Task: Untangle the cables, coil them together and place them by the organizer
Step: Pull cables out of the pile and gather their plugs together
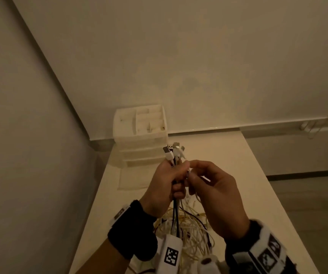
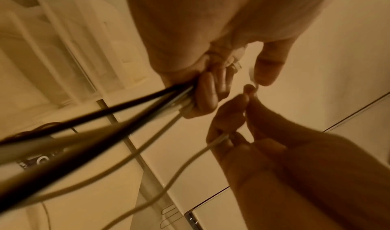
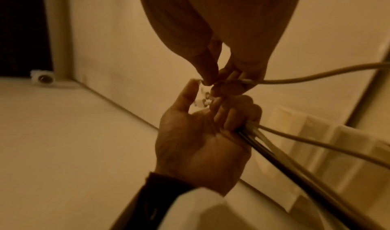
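My left hand (image 1: 167, 182) grips a bundle of white and black cables (image 1: 176, 212) upright above the table, their USB plugs (image 1: 173, 152) sticking out above the fist. My right hand (image 1: 193, 175) pinches the end of one thin white cable (image 3: 295, 78) right beside the left thumb. In the left wrist view the left hand's fingers (image 2: 207, 93) curl round the black and white strands (image 2: 126, 106). A loose tangle of white and black cables (image 1: 189, 232) lies on the table below both hands. The white drawer organizer (image 1: 140, 135) stands at the table's far left corner.
The white table (image 1: 244, 184) runs away from me along the wall on the left. A flat white tray or lid (image 1: 133, 177) lies in front of the organizer. Floor lies beyond the table's right edge, with a cable at the far wall (image 1: 313, 129).
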